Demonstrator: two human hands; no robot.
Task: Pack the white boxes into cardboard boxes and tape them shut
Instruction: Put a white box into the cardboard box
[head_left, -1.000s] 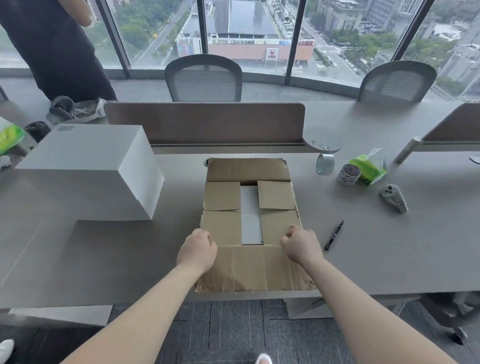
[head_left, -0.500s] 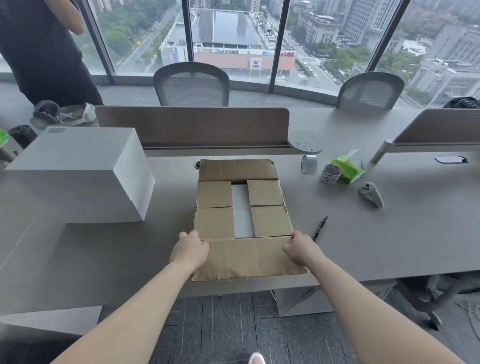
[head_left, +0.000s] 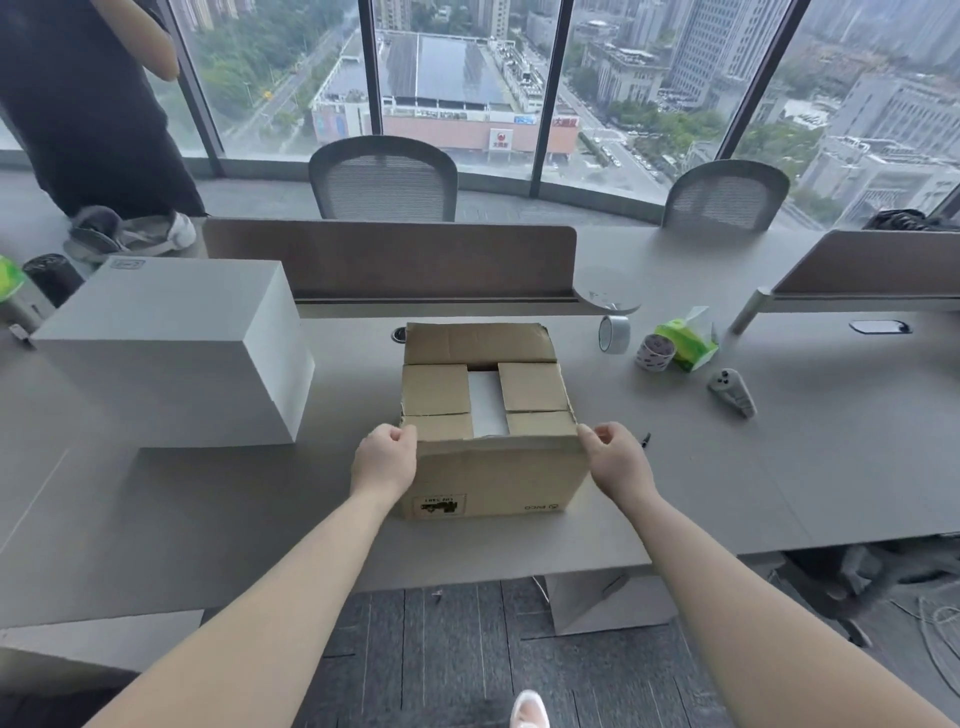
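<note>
The left hand (head_left: 384, 460) and right hand (head_left: 615, 457) curl their fingers round the two top corners of the cardboard box's (head_left: 493, 483) raised near flap, with a white box (head_left: 487, 405) showing between the folded flaps just beyond them and a tape roll (head_left: 614, 334) farther beyond the right hand.

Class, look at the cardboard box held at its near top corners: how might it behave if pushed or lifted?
The cardboard box probably slides rather than tips: it sits broad and flat on the desk. Its creased flaps look floppy, so lifting by them may bend them. A white box shows through the gap, so expect some weight.
</note>
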